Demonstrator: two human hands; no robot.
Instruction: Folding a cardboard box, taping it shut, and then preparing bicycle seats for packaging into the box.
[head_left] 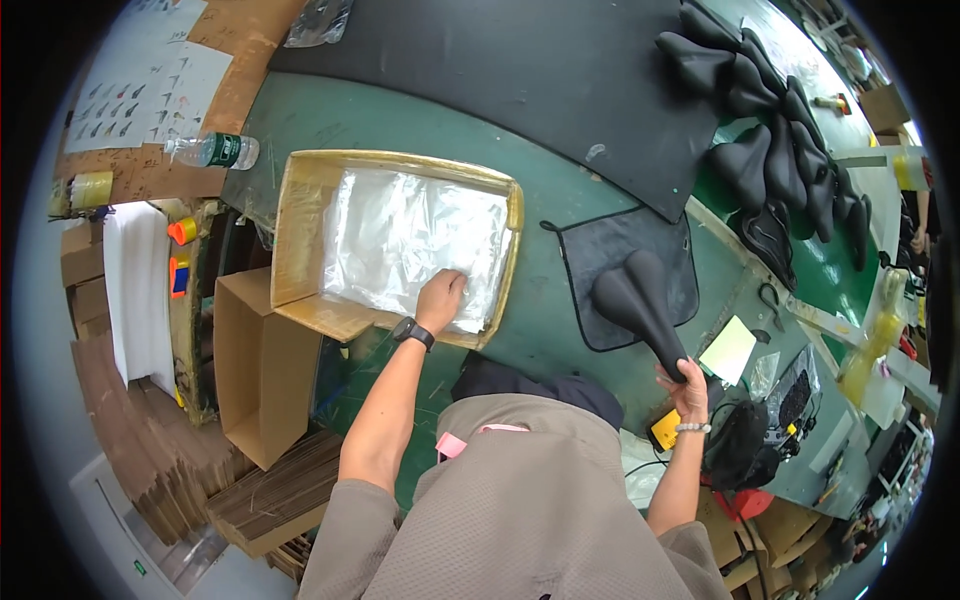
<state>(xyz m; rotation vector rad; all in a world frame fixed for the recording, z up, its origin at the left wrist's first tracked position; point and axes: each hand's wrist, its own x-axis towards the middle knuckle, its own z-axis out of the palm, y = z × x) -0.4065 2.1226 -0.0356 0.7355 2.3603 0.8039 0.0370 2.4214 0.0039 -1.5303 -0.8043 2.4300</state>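
Observation:
My left hand [440, 302], with a dark watch on the wrist, reaches into an open cardboard box edged with yellow tape [300, 230]. Its fingers are closed at the right part of a stack of clear plastic bags [400, 230] and pinch the top one. Over on the right, my right hand [688, 393] grips the narrow nose of a black bicycle saddle [635, 298]. The saddle's wide end points away from me, above a dark square cloth [590, 255] on the green table. Part of my right fingers is hidden behind the nose.
Several black saddles [745, 165] are piled at the far right. A black sheet [480, 45] covers the table's back. A water bottle [215, 151] lies beyond the box's left corner. Scissors [771, 303] and a pale yellow paper pad [730, 350] lie right of the cloth.

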